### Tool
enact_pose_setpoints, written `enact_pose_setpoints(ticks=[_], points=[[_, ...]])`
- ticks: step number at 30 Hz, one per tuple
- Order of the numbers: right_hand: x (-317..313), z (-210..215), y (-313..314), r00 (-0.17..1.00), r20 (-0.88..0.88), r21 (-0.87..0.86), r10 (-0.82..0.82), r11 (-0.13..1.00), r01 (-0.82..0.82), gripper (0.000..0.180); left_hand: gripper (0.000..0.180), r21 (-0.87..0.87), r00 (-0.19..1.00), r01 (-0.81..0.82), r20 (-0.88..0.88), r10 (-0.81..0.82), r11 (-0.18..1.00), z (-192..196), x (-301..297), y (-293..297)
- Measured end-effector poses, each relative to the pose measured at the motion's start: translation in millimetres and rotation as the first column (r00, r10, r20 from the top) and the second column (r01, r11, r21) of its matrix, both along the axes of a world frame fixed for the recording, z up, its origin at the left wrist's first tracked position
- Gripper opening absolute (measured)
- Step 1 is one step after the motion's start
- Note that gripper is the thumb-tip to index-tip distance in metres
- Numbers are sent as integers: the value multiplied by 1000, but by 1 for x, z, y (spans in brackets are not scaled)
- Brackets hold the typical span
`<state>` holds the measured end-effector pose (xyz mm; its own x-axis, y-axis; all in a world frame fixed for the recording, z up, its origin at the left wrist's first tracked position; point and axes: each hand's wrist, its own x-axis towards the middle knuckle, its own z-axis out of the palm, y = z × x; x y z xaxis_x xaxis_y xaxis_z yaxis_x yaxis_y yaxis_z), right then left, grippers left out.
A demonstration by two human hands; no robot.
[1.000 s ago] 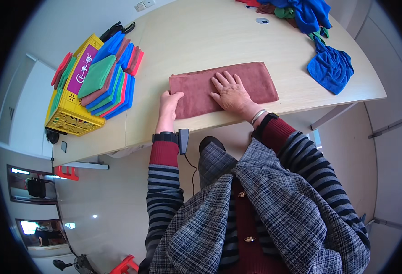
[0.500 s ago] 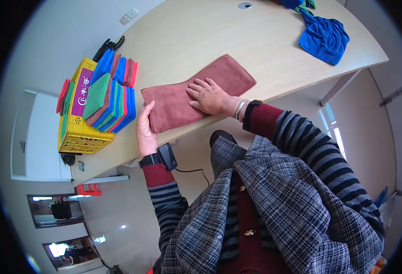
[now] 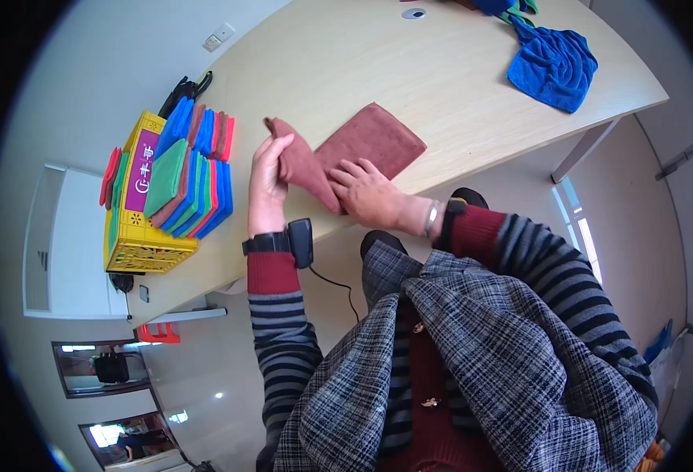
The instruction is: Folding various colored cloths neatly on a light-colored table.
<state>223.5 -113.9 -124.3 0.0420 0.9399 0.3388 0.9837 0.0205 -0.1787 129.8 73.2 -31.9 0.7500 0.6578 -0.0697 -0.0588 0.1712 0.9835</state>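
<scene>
A reddish-brown towel (image 3: 386, 140) lies folded on the table near its front edge. My left hand (image 3: 267, 169) is closed on the towel's left end, holding it up off the table and bent over toward the right. Against the middle of the same towel rests my right hand (image 3: 368, 193), its fingers spread over the cloth close to the fold and its palm toward the table. The underside of the raised flap is partly hidden by my fingers.
At the left of the table (image 3: 315, 71) stands a yellow crate (image 3: 153, 248) filled with folded towels (image 3: 197, 185) in green, blue, red and brown. A crumpled blue towel (image 3: 552, 69) lies at the far right. A black item (image 3: 182, 93) sits behind the crate.
My left hand has lifted the towel's left end and carried it up and rightward, bending it over. The right hand has stayed on the towel, shifting slightly right and down.
</scene>
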Motion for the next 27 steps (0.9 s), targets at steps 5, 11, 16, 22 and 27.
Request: enact_pose_setpoints(ticks=[5,11,16,22,27], points=[[-17,-12,-57,999,8,34,32,999,-32,59,12,123,980,125,-170,-104,984,-14,58,-15],[-16,-12,-70,999,-31,44,-9,999,11,61,15,191,913,127,-405,-39,973,-30,116,-59],[-14,-6,-74,998,-63,23,1,1000,0,62,14,212,902,99,-432,3,972,-46,133,-63],[-12,-14,-73,999,-48,65,10,998,-7,59,21,240,894,162,-446,-40,957,-42,131,-72],[-9,-18,-79,1000,-14,149,-1,989,3,54,25,356,973,105,-228,-22,929,-33,94,-63]])
